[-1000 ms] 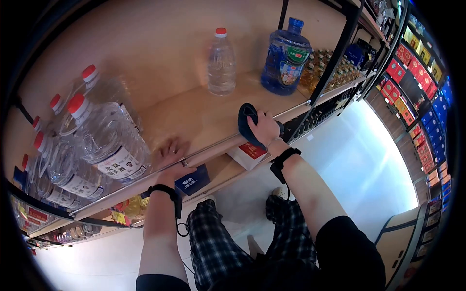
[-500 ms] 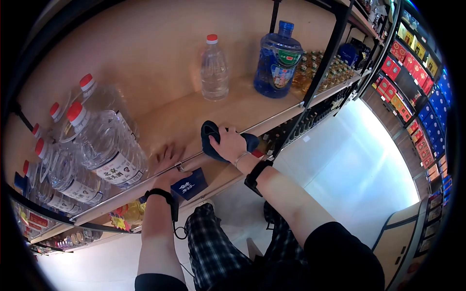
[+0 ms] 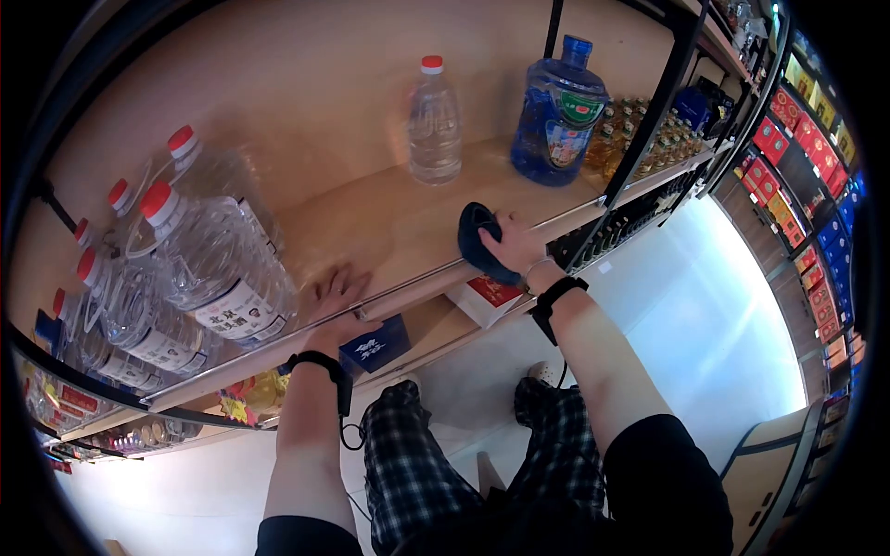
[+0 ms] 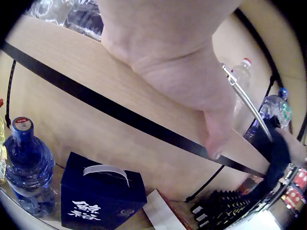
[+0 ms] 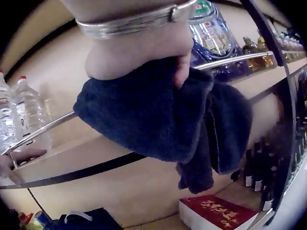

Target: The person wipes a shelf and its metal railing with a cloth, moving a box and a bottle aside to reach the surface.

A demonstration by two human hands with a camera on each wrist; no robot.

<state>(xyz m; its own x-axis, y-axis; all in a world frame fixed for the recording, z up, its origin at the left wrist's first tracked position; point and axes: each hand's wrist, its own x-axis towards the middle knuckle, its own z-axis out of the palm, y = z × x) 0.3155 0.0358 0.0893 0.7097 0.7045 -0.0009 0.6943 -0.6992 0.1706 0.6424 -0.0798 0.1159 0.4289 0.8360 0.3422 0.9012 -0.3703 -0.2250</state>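
Observation:
My right hand [image 3: 514,243] grips a folded dark blue cloth [image 5: 144,115] against the front edge of the wooden shelf, at the metal rail [image 5: 45,130]. In the right wrist view the cloth drapes over the rail and hangs below it, and the thumb presses on its upper side. Farther left, my left hand [image 3: 336,301] rests on the shelf's front edge with fingers spread on the board. Its thumb hangs over the edge in the left wrist view. It holds nothing.
Large clear jugs [image 3: 218,269] with red caps crowd the shelf's left end. A clear bottle [image 3: 435,125] and a blue jug [image 3: 559,120] stand farther back. Below are a dark blue box [image 4: 103,196] with a handle and a red and white box [image 3: 484,298]. A black upright [image 3: 654,111] borders the right.
My right hand slid the cloth left along the shelf edge, then back right to about where it was a second ago. The left hand stays in place.

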